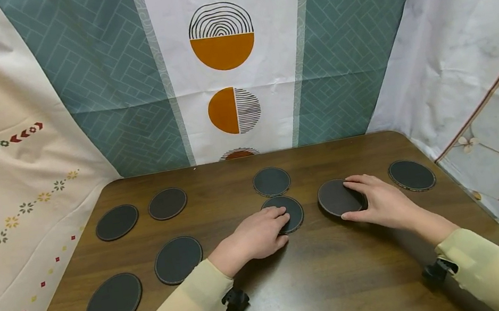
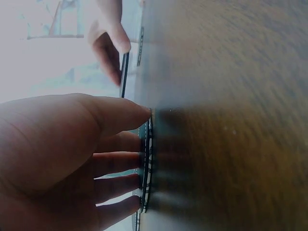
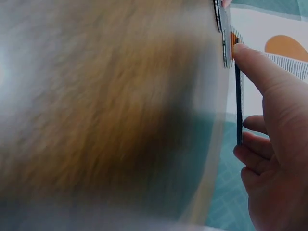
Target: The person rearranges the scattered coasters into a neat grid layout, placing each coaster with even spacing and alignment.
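Note:
Several round black coasters with stitched rims lie on the brown table. My left hand (image 1: 261, 231) rests on one coaster (image 1: 293, 212) near the middle; its fingers lie over the top and the thumb is at the near edge. Just behind, another coaster (image 1: 271, 180) sits right at that one's far rim. My right hand (image 1: 379, 200) grips a coaster (image 1: 337, 197) by its edge, thumb on the near side and fingers on the far side. In the right wrist view this held coaster (image 3: 238, 103) appears edge-on, raised above the table.
To the right lies a single coaster (image 1: 411, 175). On the left side are several more, among them a front coaster (image 1: 114, 303) and a back one (image 1: 117, 222). A patterned cloth (image 1: 227, 73) hangs behind the wooden table (image 1: 327, 283), with curtains at both sides.

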A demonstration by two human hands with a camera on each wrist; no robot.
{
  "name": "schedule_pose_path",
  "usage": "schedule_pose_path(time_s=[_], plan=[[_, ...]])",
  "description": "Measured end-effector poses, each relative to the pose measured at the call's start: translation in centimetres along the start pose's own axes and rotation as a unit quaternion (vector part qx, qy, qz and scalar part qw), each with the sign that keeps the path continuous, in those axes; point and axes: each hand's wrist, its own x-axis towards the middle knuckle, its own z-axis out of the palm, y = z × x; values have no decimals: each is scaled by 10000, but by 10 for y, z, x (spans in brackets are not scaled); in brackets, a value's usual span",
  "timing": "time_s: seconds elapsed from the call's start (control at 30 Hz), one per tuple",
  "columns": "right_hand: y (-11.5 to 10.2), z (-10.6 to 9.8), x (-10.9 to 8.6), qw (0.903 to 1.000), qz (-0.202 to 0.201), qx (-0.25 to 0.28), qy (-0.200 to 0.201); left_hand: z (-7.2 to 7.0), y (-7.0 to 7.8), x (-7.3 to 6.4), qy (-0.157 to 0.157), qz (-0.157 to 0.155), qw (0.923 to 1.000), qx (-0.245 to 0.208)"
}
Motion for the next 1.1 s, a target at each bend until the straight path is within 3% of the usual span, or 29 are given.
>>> schedule_pose_path(time_s=[0.4,1.1], plan=[[-15,16,23,9994,-128,-3,-335,0,0,1,-6,47,10000,18],[-15,29,27,9986,-124,-8,-507,1,-1,0,43,60,10000,46]])
